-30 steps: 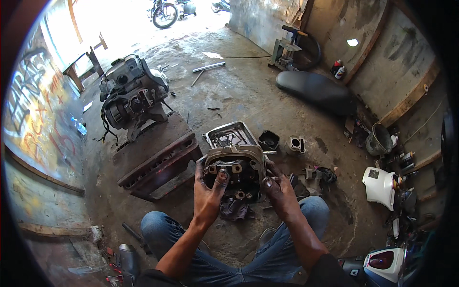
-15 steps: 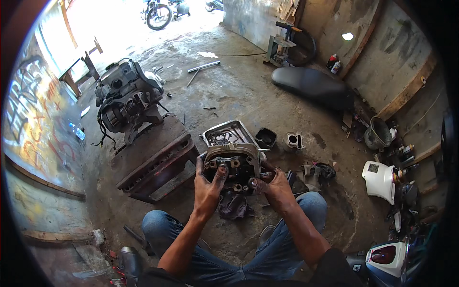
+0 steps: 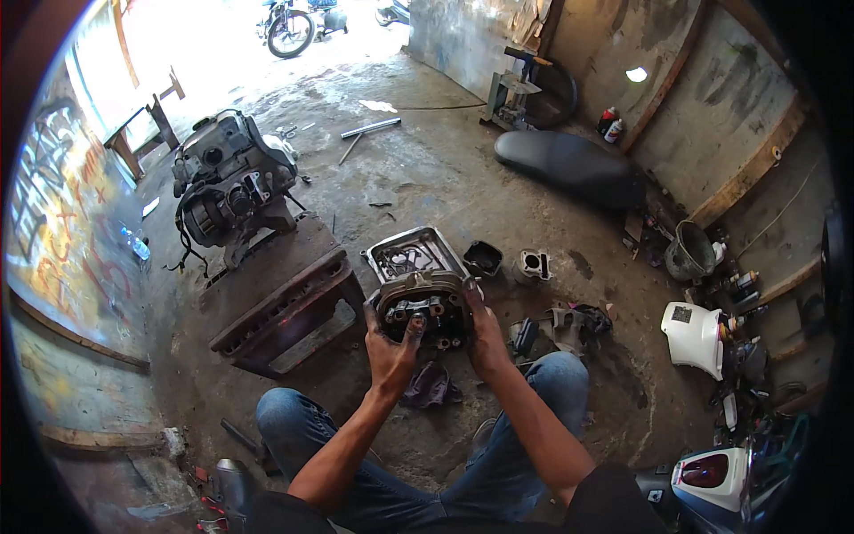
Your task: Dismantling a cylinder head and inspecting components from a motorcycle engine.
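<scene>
A motorcycle engine's cylinder head (image 3: 425, 307), with an open cavity of dark metal parts, is held up between my hands above the floor, in front of my knees. My left hand (image 3: 388, 354) grips its left side, the thumb laid over the inner parts. Along the right side, my right hand (image 3: 485, 338) is closed on the casting, its fingers partly hidden. Just beyond is a metal tray (image 3: 451, 253) of tools or small parts. A dark rag (image 3: 430, 384) lies on the floor below.
At the left, an engine (image 3: 222, 178) rests beside a rusty metal stand (image 3: 285, 307). A black cover (image 3: 483, 257) and a cylinder block (image 3: 534, 265) sit right of the tray. Farther right lie a motorcycle seat (image 3: 569, 165), a bucket (image 3: 692, 249) and a white panel (image 3: 692, 338).
My right hand has shifted from the lower right corner up along the cylinder head's right side, its thumb off the near edge. The cylinder head is tilted a little differently. The whole view has shifted slightly.
</scene>
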Demonstrator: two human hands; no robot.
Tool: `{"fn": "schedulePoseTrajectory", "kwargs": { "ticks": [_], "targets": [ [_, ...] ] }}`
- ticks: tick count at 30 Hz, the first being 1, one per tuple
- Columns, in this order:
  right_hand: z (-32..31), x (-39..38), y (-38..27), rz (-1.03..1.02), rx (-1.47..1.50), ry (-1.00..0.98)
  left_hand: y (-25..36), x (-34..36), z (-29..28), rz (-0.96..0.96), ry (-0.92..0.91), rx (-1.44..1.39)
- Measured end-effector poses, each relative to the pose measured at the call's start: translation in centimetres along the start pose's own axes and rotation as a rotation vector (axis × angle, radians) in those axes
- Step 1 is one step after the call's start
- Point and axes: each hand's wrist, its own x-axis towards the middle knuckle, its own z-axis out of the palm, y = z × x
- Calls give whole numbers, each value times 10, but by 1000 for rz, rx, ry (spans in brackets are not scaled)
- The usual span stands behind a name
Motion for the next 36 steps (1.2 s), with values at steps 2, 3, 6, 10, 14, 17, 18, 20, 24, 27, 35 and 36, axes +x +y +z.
{"fn": "schedulePoseTrajectory", "kwargs": {
  "ticks": [2, 3, 6, 10, 14, 17, 18, 20, 24, 27, 35, 36],
  "targets": [
    [9, -3, -4, -7, -6, 20, -12, -3, 1, 45, -10, 35],
    [16, -6, -10, 6, 21, 66, -16, -3, 2, 97, -18, 69],
    [16, -6, -14, 13, 48, 113, -17, -5, 8, 77, -53, 72],
    [12, -5, -8, 7, 61, 130, -28, -7, 10, 85, -49, 117],
    [5, -4, -6, 16, 64, 119, -31, -7, 9, 56, -75, 72],
    [4, -1, -2, -6, 46, 101, -33, -3, 7, 87, -89, 141],
    [6, 0, -1, -21, 42, 97, -31, -2, 6, 60, -86, 80],
    [9, 3, 1, -31, 35, 89, -27, 2, 3, 30, -77, 20],
    [-3, 8, 10, -46, 78, -104, -10, 15, -6, -53, -2, -15],
    [2, 1, -2, -90, 21, -228, 19, 23, -13, -15, 28, -7],
    [14, -20, -10, -72, 20, -300, 56, 17, -23, 223, 14, 22],
    [16, -23, -13, -76, 9, -301, 59, 16, -24, 243, 8, 25]
  ]
}}
